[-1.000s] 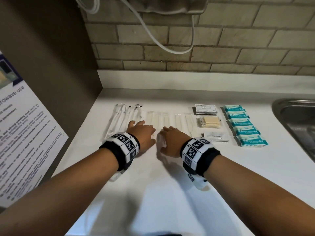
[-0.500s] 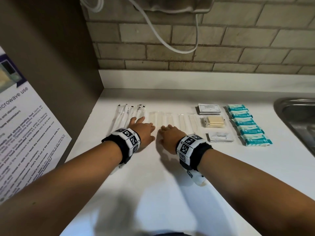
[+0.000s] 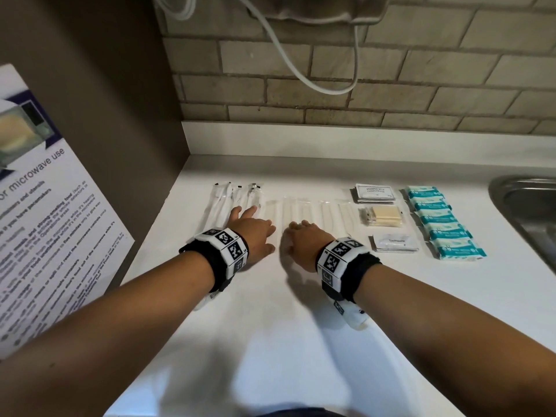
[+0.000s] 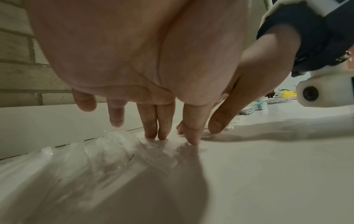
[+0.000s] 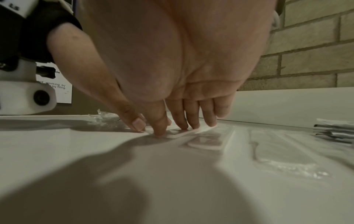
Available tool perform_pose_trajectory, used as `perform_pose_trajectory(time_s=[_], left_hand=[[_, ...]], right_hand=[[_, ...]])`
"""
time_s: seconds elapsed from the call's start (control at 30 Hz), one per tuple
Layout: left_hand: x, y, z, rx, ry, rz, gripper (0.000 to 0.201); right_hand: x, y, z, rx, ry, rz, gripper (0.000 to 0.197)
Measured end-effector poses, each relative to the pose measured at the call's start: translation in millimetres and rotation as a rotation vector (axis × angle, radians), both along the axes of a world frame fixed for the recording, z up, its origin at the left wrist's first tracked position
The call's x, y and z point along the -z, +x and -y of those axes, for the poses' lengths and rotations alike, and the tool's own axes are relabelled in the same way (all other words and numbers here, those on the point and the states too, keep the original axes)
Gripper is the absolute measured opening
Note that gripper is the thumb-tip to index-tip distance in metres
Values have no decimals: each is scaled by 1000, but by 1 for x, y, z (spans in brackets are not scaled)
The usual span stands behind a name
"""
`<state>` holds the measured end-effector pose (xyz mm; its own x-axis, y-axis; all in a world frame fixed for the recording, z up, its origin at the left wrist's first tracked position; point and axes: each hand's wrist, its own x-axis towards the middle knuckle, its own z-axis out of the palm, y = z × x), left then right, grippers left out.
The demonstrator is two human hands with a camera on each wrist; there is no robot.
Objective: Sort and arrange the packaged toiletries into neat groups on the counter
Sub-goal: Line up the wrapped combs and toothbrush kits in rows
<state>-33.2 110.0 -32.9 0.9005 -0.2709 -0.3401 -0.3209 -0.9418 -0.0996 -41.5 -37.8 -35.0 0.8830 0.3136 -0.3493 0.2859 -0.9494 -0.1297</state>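
Note:
Toiletries lie in rows on the white counter [image 3: 270, 326]. At the left are clear-wrapped razors [image 3: 224, 203], and in the middle long clear packets [image 3: 304, 207] with white items inside. My left hand [image 3: 254, 233] lies flat, its straight fingertips [image 4: 160, 134] touching the crinkly wrappers [image 4: 107, 150]. My right hand [image 3: 304, 240] is right beside it, straight fingers [image 5: 182, 121] pressing a flat white packet [image 5: 178, 134]. Neither hand grips anything. To the right are shampoo sachets [image 3: 374, 194], a yellow pack [image 3: 386, 216], a toothpaste sachet [image 3: 395, 243] and a column of teal soap packs [image 3: 442, 221].
A steel sink [image 3: 529, 212] is set into the counter at the far right. A brown side panel with a microwave notice [image 3: 45, 236] bounds the left. A brick wall with a hanging white cable [image 3: 288, 55] stands behind. Bare counter lies in front of the rows.
Both hands stay flat on the clear packets in nearly the same spot. Only the head view has shifted a little.

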Motion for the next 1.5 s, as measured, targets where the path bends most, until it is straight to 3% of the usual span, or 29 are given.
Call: perform_pose_trajectory(time_s=[0.83,0.93,1.07,1.13,1.3,1.5], left_hand=[[1,3,-3,-11,-31,-17,53],[-2,3,-8,-42,-168,17,51],[-12,7,-29,-198,-460,189,39],[-18,12,-47,-281,-517,230,35],[-20,22,-89,-442,-383,171,37],[0,18,-107,-420,-274,51,44]], right_hand=[[-9,-4,0,2,-9,1,39],[-8,-1,-1,-28,-12,25,43],[-11,4,-7,-75,29,138,43],[-15,5,-16,-105,49,200,42],[-22,8,-52,-190,74,225,47],[-17,21,-92,-239,-23,140,55]])
